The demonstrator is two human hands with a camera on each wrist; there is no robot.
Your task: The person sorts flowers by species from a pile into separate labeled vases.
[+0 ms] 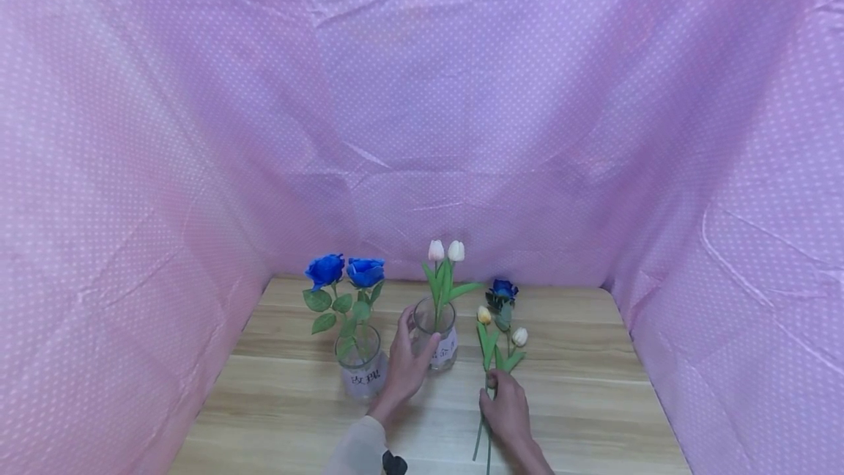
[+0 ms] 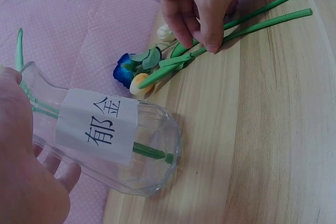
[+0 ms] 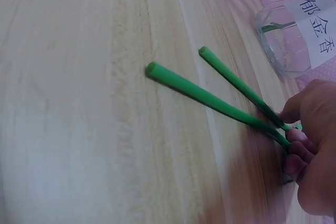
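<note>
My left hand point(image 1: 407, 363) curls around a clear glass vase point(image 1: 435, 366) with a paper label; two pale tulips point(image 1: 456, 251) stand in it. In the left wrist view the stem ends show through the glass below the label point(image 2: 97, 124). To the right, my right hand point(image 1: 509, 410) pinches at the green stem of a yellow tulip point(image 1: 484, 315) low over the table. A white tulip point(image 1: 520, 337) lies beside it, its stem also passing by the fingers. Two cut stem ends point(image 3: 178, 84) stick out from under that hand in the right wrist view.
Left of my left hand stands a second labelled glass vase point(image 1: 359, 358) holding two blue roses point(image 1: 365, 272). Another blue rose point(image 1: 503, 289) lies behind the loose tulips. Pink dotted cloth point(image 1: 448, 130) walls in the wooden table point(image 1: 580, 387) at the back and sides.
</note>
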